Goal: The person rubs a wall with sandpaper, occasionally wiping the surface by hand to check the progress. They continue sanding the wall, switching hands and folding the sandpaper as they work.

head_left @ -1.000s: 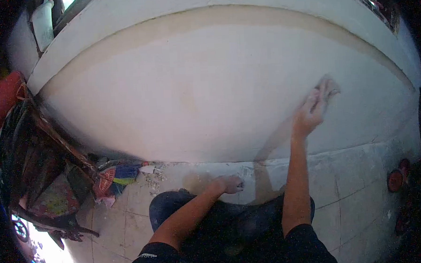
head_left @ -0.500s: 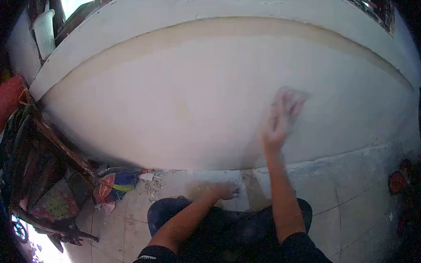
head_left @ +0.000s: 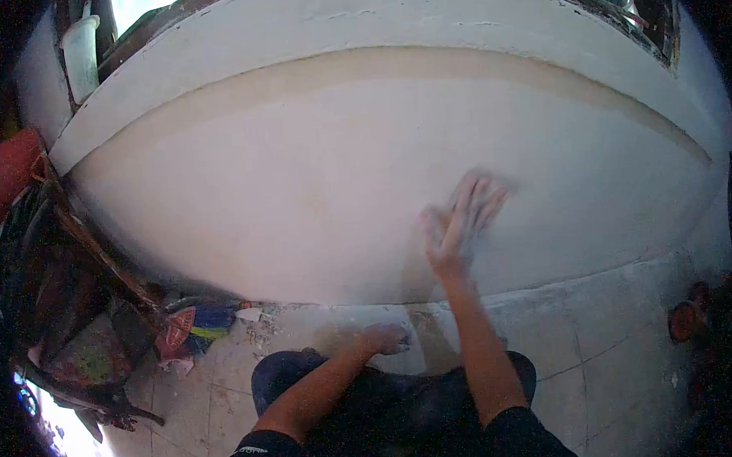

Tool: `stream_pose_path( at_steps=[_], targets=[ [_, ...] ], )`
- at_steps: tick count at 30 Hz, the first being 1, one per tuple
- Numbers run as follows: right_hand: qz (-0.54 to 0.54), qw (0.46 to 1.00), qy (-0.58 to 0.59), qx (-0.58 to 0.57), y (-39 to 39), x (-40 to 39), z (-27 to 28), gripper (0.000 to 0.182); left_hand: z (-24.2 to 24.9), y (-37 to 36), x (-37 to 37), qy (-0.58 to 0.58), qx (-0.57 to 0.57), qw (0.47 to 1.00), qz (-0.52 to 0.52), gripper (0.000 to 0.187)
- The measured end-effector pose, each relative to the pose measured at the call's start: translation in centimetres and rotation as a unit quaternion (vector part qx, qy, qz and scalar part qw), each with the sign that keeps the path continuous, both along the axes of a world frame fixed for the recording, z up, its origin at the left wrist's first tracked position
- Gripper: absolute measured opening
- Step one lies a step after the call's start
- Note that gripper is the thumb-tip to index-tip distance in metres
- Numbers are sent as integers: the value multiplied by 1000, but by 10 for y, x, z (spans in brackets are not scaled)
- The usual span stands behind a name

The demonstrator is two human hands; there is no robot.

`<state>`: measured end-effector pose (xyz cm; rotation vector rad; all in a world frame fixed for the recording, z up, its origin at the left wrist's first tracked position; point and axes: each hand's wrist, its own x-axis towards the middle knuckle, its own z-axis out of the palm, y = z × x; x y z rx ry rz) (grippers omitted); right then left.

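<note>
My right hand (head_left: 462,224) lies against the broad whitish wall panel (head_left: 298,166), right of its middle. Its fingers are stretched upward, pale with dust and blurred by motion. Something thin, brownish to grey, seems to lie beneath the palm and fingertips; I cannot make out what it is. My left hand (head_left: 385,339) hangs low between my knees, over the floor at the foot of the wall. Its fingers are loosely curled, their tips dusty, and no object shows in them.
A ledge (head_left: 340,17) runs along the top of the panel. Dark clutter and a wooden frame (head_left: 109,248) stand at the left, with a colourful crumpled bag (head_left: 195,327) beside debris. Reddish round things (head_left: 685,321) sit at the right. Tiled floor (head_left: 544,384) surrounds my legs.
My right hand has moved left and slightly down across the panel. My left hand stays low, its fingers now more curled. The view has shifted slightly.
</note>
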<state>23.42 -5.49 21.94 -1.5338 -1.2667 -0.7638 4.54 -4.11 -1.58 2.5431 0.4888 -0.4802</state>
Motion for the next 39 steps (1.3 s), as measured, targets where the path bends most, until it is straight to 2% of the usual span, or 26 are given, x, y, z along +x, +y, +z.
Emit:
stream_pose_path(
  at_steps=[3,4,6,9,12,14,16,17,19,21,24,25,27,28,30,34,35,36,39],
  targets=[
    [-9,999,26,-45,5,-19,-48,100,1,-2,-1,-13,9,1000,18,40],
    [-10,999,27,-42,1,-23,-23,100,-3,3,-2,-15,15,999,25,39],
    [7,999,1,-43,-10,-19,36,103,-13,7,7,37,-23,998,-44,38],
    [17,1000,-10,2,-12,-11,85,100,1,1,-4,-21,-12,999,-23,37],
    [-6,999,-40,-21,-11,-14,53,100,-9,4,7,28,-15,999,-37,37],
    [-3,998,-40,-44,3,-21,-18,100,1,6,3,4,-15,1000,-27,38],
    [-3,997,-33,-73,-2,-34,-26,101,-11,0,0,-15,-20,999,-21,39],
    [11,997,-11,-76,-4,-35,-27,100,-20,-2,-3,-29,17,999,2,39],
    [24,996,6,-80,-11,-36,18,99,-22,1,-3,-49,54,997,26,39],
    [23,999,-16,-21,-9,-24,76,101,-2,1,1,-11,4,1000,-19,39],
    [2,999,-33,5,-2,-18,84,100,36,-3,1,20,-9,1000,-2,38],
    [2,999,-36,8,-2,-20,72,100,22,2,2,18,-6,1000,-2,38],
    [16,999,-4,-46,-1,-28,13,98,-7,6,1,-2,15,1000,0,36],
    [16,999,-5,-48,4,-31,-18,98,1,5,3,-3,13,1000,0,36],
    [-5,997,-54,-49,11,-36,-67,99,32,-1,2,23,-63,998,16,35],
    [37,995,7,-95,-12,-42,50,97,44,-8,-3,39,-34,998,38,35],
    [36,997,-5,-62,-11,-35,76,96,42,-6,-5,17,-7,999,32,35],
    [35,999,-14,-29,-11,-31,87,95,31,-5,-7,6,6,1000,28,35],
    [21,999,-14,-43,-12,-31,70,92,-21,5,-8,-70,46,996,29,38]
  ],
)
